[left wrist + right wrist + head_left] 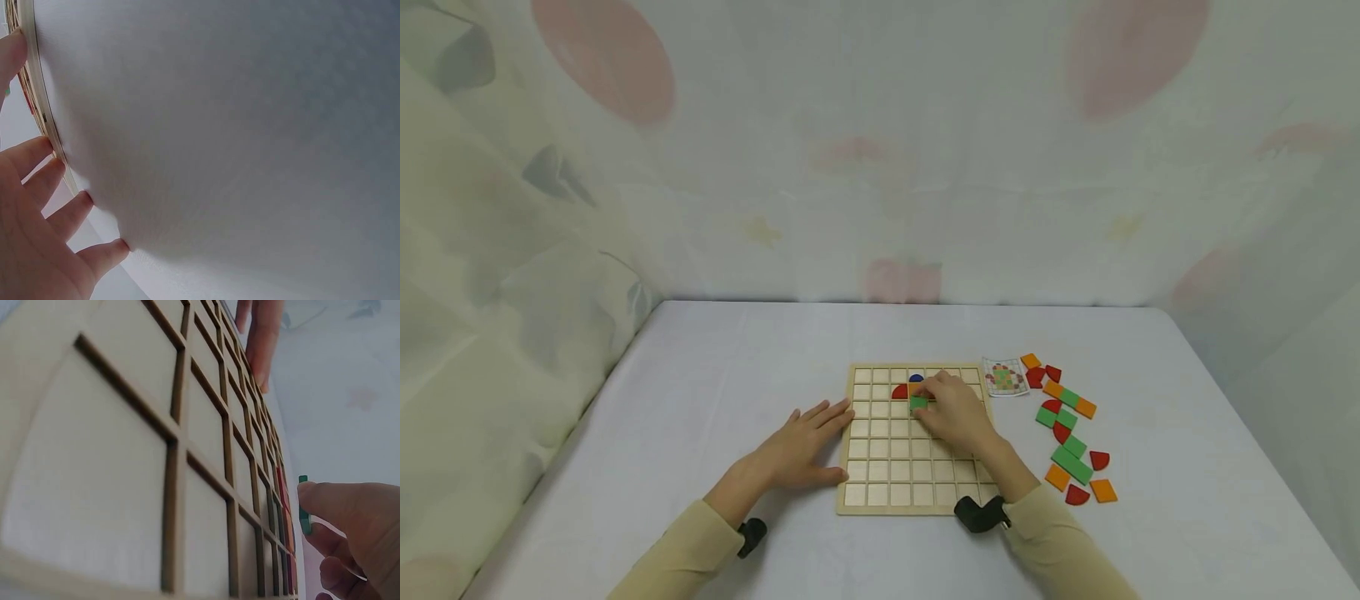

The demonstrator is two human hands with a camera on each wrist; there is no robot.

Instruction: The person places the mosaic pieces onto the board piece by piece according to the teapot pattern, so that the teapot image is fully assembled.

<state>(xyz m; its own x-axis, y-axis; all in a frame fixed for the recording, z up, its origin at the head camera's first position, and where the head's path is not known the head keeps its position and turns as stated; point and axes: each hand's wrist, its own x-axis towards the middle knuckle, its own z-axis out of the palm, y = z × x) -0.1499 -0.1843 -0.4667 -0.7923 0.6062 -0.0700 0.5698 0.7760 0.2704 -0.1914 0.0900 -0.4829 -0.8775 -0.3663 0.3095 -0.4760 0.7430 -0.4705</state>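
Observation:
My right hand (956,414) pinches a green square tile (304,506) between thumb and forefinger, close over the wooden grid board (880,495). In the head view that tile overlaps the cell just below an orange tile (913,389). Beside the orange tile lies a red quarter-round tile (900,392), and a blue rounded tile (916,378) sits above it. My left hand (801,446) rests at the board's left edge, fingers spread, with thumb and fingertips against the frame in the left wrist view. The right hand hides some cells on the board's right side.
A small printed pattern card (1005,377) lies at the board's upper right corner. Further right, loose tiles are scattered on the white table (737,342): green tiles (1072,465), orange squares (1103,491) and red quarter-rounds (1077,495). A patterned curtain (880,167) hangs behind.

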